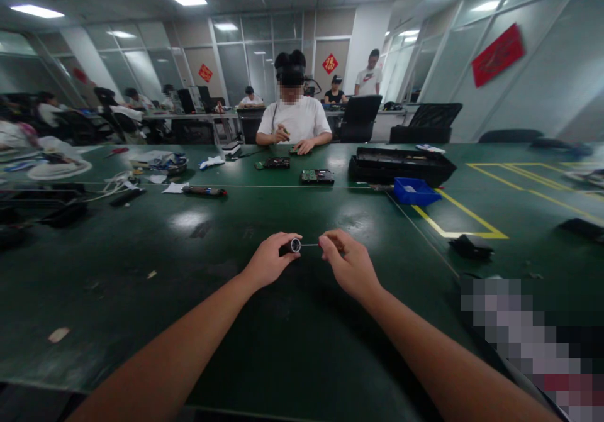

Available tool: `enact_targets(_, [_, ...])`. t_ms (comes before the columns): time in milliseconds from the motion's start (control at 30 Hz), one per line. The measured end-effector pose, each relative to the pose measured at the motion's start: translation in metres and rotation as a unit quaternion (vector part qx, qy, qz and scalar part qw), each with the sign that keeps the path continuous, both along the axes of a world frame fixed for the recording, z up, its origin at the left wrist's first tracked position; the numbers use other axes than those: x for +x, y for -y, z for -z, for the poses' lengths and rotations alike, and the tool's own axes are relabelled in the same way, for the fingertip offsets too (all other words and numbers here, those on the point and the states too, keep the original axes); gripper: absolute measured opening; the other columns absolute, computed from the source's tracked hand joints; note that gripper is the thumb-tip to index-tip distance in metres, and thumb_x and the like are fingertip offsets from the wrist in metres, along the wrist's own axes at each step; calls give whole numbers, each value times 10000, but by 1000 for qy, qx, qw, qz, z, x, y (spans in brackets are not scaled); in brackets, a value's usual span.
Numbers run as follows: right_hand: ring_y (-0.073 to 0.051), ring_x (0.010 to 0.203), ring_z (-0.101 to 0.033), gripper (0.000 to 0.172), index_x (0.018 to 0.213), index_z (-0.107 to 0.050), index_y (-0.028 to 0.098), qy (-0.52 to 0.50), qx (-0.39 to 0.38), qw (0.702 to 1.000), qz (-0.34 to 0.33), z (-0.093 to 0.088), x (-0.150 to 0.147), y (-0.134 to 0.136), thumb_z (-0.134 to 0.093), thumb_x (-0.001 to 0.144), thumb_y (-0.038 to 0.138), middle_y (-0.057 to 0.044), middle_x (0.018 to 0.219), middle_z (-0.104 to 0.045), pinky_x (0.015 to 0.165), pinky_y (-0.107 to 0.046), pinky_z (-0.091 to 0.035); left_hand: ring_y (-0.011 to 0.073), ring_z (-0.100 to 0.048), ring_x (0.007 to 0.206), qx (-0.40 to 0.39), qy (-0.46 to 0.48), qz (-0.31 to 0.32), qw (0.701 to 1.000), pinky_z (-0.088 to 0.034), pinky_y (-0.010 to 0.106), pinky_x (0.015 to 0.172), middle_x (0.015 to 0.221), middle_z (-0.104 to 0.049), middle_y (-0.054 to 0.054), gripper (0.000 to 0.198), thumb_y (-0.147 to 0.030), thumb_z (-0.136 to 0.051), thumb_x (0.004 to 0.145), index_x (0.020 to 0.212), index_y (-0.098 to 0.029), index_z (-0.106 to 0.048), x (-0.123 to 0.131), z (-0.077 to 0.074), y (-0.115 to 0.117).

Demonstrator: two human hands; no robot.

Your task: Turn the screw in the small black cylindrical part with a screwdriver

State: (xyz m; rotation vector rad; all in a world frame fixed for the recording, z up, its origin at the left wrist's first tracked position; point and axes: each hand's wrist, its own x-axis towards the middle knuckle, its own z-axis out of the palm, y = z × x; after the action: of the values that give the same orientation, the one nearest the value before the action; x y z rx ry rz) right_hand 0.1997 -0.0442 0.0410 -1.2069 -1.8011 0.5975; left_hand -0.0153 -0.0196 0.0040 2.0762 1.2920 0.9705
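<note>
My left hand [268, 260] is closed around a small black cylinder with a silver end [292, 245], held just above the green table [189, 296]. My right hand [346, 261] pinches a thin metal shaft [310, 244] whose tip points into the cylinder's silver end; a bit of red shows at my fingertips. Both hands meet over the middle of the table, near me.
A person in a white shirt sits across the table with circuit boards [317, 176] before them. A black case [401, 165] and a blue bin [416, 190] lie to the right, yellow tape lines beyond. Tools, cables and papers lie at the left. A black object [472, 246] rests at right.
</note>
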Motion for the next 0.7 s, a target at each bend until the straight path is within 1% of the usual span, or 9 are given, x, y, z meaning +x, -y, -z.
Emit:
enact_targets(67, [-180, 559, -597, 299, 947, -658, 245, 7, -21, 1000, 16, 1, 0, -1, -448, 988, 454, 20, 607, -608, 573, -313, -437, 231, -591, 1137, 1, 2, -2, 1000, -425, 419, 1052, 1203, -663, 48, 374, -214, -696, 866, 1235, -261, -662, 0, -1, 0])
enact_targets(100, [-179, 545, -589, 297, 994, -655, 246, 6, -25, 999, 19, 2, 0, -1, -443, 990, 453, 24, 600, -600, 559, -310, -427, 231, -592, 1134, 2, 3, -1, 1000, -424, 420, 1055, 1201, -664, 49, 373, -212, -697, 864, 1232, -260, -664, 0, -1, 0])
enact_targets(200, [-189, 641, -630, 266, 1146, -613, 246, 0, -15, 1000, 7, 2, 1, -1, -503, 962, 404, 4, 735, -662, 599, -310, -449, 231, -595, 1128, -2, 7, -3, 1000, -428, 423, 1053, 1200, -660, 52, 377, -217, -689, 868, 1241, -260, -660, -1, 0, -1])
enact_targets(300, [-196, 704, -643, 238, 1056, -635, 245, 2, -10, 1000, -3, 2, 1, 0, -491, 968, 414, -10, 782, -672, 650, -321, -464, 230, -595, 1127, -8, 9, -8, 1000, -435, 421, 1044, 1201, -657, 50, 376, -229, -681, 876, 1249, -265, -655, -2, 1, -1])
enact_targets(400, [-201, 711, -642, 286, 987, -640, 244, -14, -15, 1000, 9, 6, 0, -1, -424, 997, 431, -19, 767, -670, 678, -336, -470, 229, -596, 1127, -6, 7, -5, 1000, -432, 418, 1049, 1201, -658, 49, 377, -225, -689, 870, 1244, -263, -657, -1, 1, -1])
enact_targets(500, [-203, 765, -661, 226, 1076, -590, 234, -95, -10, 995, 30, 11, -1, -5, -514, 956, 410, -34, 852, -698, 729, -347, -501, 229, -599, 1124, 2, 7, -4, 1000, -431, 412, 1052, 1191, -665, 48, 380, -214, -702, 856, 1232, -257, -662, 1, 1, -1])
enact_targets(533, [-205, 781, -667, 234, 1058, -588, 226, -129, -13, 991, 29, 13, -1, -7, -546, 939, 423, -42, 864, -702, 741, -349, -512, 231, -599, 1128, 3, 5, -4, 1000, -432, 412, 1053, 1193, -665, 49, 382, -213, -703, 854, 1232, -255, -663, 2, 1, 0])
enact_targets(600, [-209, 791, -669, 281, 974, -616, 208, -174, -31, 984, 23, 16, -3, -10, -578, 915, 480, -59, 855, -703, 761, -359, -529, 238, -597, 1140, -1, 1, -7, 1000, -432, 417, 1059, 1203, -664, 55, 384, -211, -700, 854, 1235, -250, -662, 4, 0, 1])
enact_targets(700, [-215, 798, -674, 376, 950, -642, 202, -249, -68, 966, 19, 20, -5, -15, -580, 892, 569, -70, 866, -701, 786, -387, -553, 242, -594, 1156, 0, 3, -15, 1000, -429, 427, 1067, 1219, -661, 62, 395, -214, -690, 865, 1256, -248, -650, 6, -3, 3])
